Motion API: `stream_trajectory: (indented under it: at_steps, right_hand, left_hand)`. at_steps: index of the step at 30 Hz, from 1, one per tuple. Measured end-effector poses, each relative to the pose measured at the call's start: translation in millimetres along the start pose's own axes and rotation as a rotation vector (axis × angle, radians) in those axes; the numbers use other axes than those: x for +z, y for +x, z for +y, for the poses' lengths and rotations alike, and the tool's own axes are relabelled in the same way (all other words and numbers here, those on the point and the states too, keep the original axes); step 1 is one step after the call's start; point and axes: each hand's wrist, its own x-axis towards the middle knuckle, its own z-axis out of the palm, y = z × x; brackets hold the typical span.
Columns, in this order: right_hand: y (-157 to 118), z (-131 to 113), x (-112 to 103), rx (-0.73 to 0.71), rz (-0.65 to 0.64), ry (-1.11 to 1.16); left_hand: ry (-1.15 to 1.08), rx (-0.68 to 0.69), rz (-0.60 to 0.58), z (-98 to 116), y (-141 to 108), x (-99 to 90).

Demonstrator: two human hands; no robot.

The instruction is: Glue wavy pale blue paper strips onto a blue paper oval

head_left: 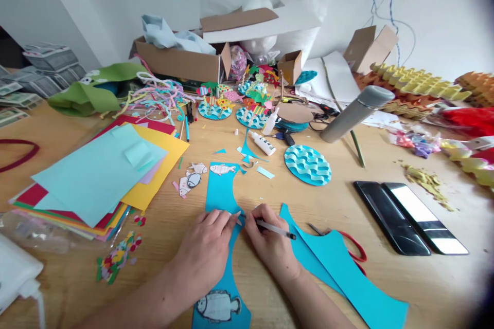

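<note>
My right hand [268, 239] is closed around a pen [277, 229], its tip down at the edge of a blue paper piece [221, 193]. Pressed on that paper, my left hand [206, 247] has its fingers close together over a small white cutout, mostly hidden beneath them. A white paper fish [218, 305] with dark outlines lies on the near end of the blue paper, and another fish cutout [224, 169] lies on its far end. Several more fish cutouts [191, 181] rest to the left of the paper.
Right of my hands, blue offcuts [347, 267] partly cover red-handled scissors [353, 247]. Two phones [389, 218] lie farther right. A wavy blue disc [307, 165], glue bottle [263, 143] and grey flask [357, 113] stand beyond. Coloured paper sheets [96, 175] are stacked left.
</note>
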Motion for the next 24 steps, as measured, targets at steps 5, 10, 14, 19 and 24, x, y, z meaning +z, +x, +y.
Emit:
stream_trajectory:
  at_steps: [5,10,14,19,24]
  right_hand:
    - [-1.3,-0.7,-0.6,-0.010,-0.014,-0.021]
    - [-0.8,-3.0,-1.3,-0.014,-0.028,-0.031]
    - [-0.7,-4.1,-1.3,-0.021,-0.034,-0.032]
    - [-1.6,-3.7,-1.0,-0.020,-0.050,-0.025]
    - [-0.4,-1.0,-0.2,0.005,-0.052,0.037]
  left_hand:
    - [0.013,-0.003,-0.009,0.1,-0.3,0.7]
    - [0.012,-0.014,-0.039,0.5,0.2,-0.9]
    - [0.006,-0.012,-0.026,-0.4,-0.1,-0.2]
    - [-0.001,-0.007,-0.023,-1.3,-0.8,1.4]
    - [-0.002,0.001,-0.015,-1.0,-1.0,0.8]
